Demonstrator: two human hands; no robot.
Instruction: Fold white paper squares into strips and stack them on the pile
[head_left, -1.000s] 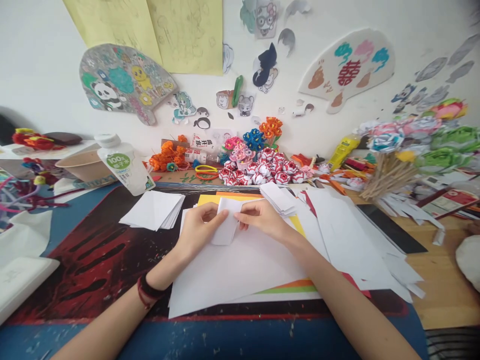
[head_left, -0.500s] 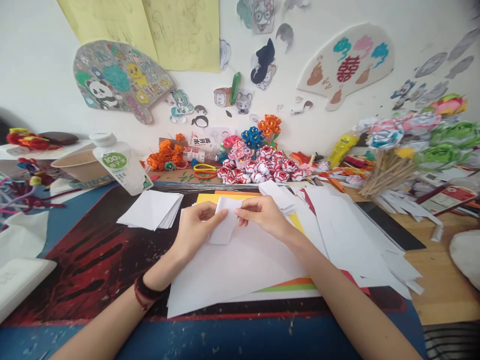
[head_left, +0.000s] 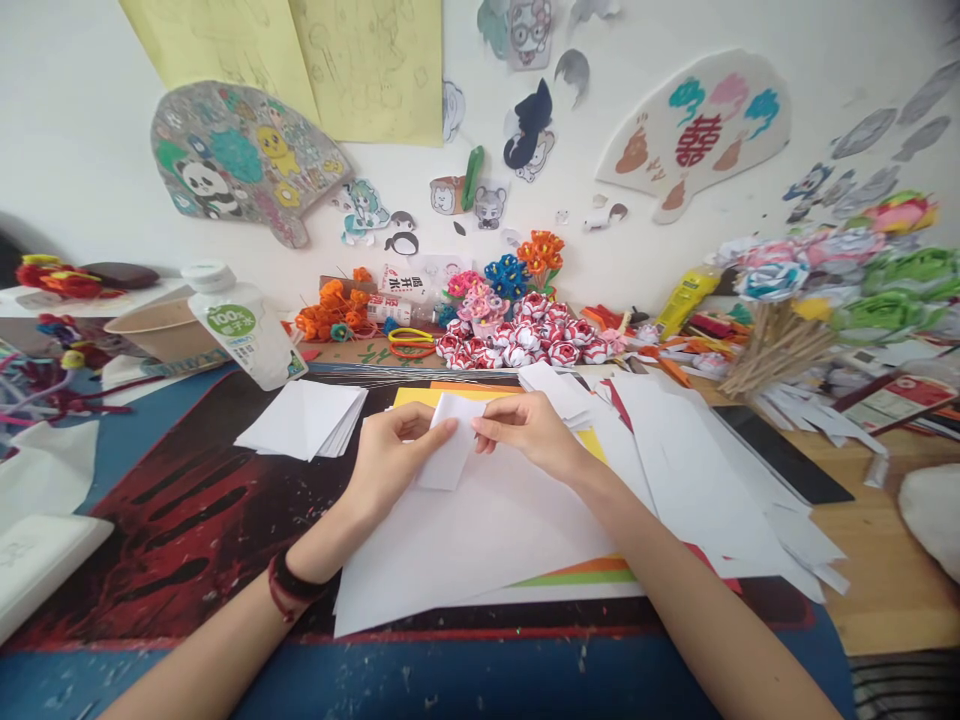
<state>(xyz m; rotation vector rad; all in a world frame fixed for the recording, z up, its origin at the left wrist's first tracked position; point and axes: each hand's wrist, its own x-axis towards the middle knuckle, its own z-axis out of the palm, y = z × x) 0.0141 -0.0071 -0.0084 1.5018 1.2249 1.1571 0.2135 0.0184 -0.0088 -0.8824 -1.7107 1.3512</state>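
Observation:
A small folded piece of white paper [head_left: 452, 450] is held up between both hands above a large white sheet [head_left: 465, 545]. My left hand [head_left: 394, 455] pinches its left side, thumb across the front. My right hand [head_left: 529, 430] pinches its upper right edge with thumb and forefinger. Both hands are closed on the paper. Coloured sheets, yellow, orange and green, lie under the large white sheet.
A stack of white paper squares [head_left: 304, 420] lies left of my hands; another small stack [head_left: 559, 390] lies behind them. More white sheets [head_left: 697, 480] spread to the right. A white bottle [head_left: 244, 325], paper flowers [head_left: 517, 335] and stick bouquets [head_left: 817, 300] line the back.

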